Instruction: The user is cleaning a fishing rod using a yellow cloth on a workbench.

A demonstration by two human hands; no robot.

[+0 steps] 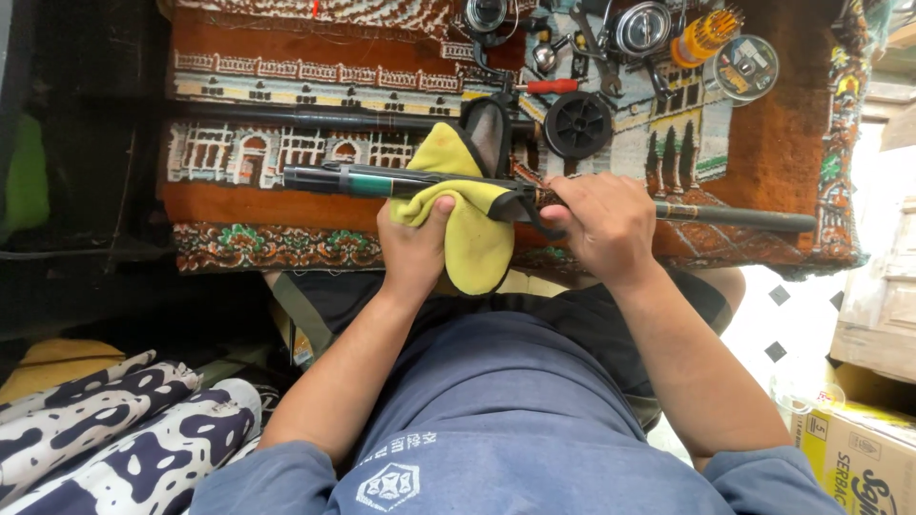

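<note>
Your left hand (pixel 412 250) has its fingers closed around the yellow cloth (pixel 468 205), pressed to the rod (pixel 367 181). The rod lies across the rug (pixel 773 143). Your right hand (pixel 603 224) grips the rod just beside; a black spool (pixel 578 125) sits behind it.

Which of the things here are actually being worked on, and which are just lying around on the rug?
In hand:
- dark rod, lying across the rug
- yellow cloth, wrapped over the rod
- left hand, pressing the cloth on the rod
- right hand, gripping the rod

Lying about:
- black spool
- red-handled screwdriver
- orange bottle
- clear round tub
- patterned rug
</note>
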